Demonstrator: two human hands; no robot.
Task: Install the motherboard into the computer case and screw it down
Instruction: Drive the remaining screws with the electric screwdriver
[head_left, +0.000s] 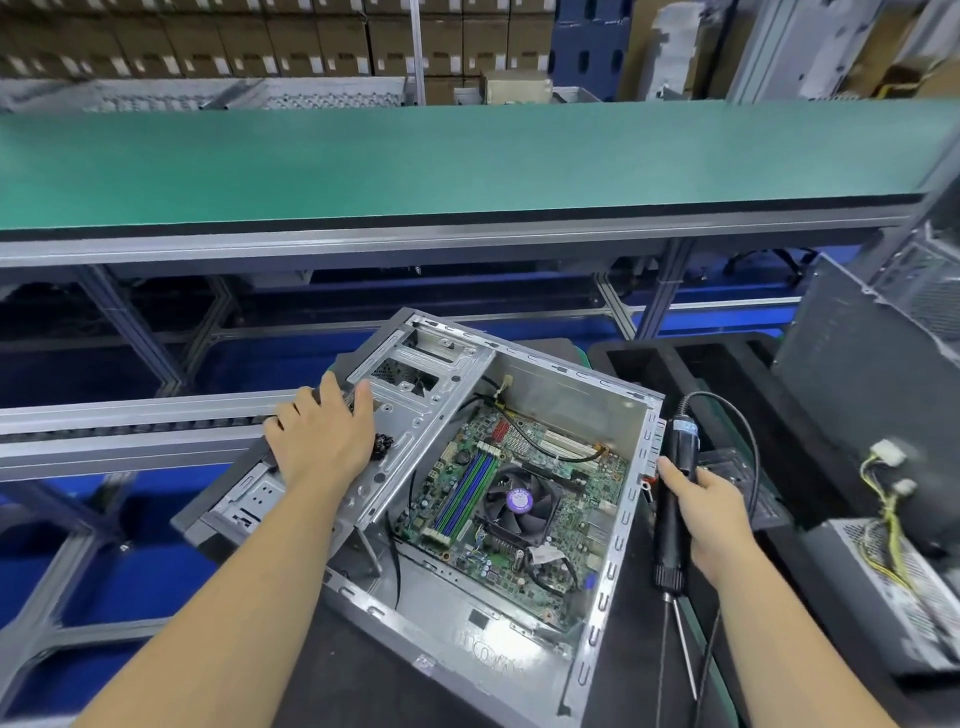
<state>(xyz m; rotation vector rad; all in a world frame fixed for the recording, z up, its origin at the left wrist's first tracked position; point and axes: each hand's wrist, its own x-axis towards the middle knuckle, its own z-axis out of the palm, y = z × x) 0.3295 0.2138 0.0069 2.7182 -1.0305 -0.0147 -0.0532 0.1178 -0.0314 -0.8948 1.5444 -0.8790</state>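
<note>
The right hand (711, 512) covers the middle of the black screwdriver (672, 499). The left hand (324, 436) hides part of the case (613, 545) top. At the right edge, a grey box (883, 587) with yellow wires is cut off and blurry. Screws on the motherboard (524, 493) are too small to see.

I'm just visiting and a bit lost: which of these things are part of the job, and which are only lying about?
Part of the job:
computer case
motherboard
electric screwdriver, held in the right hand
left hand, resting on the case

Lying about:
power supply with loose wires
grey panel
green conveyor belt
</note>
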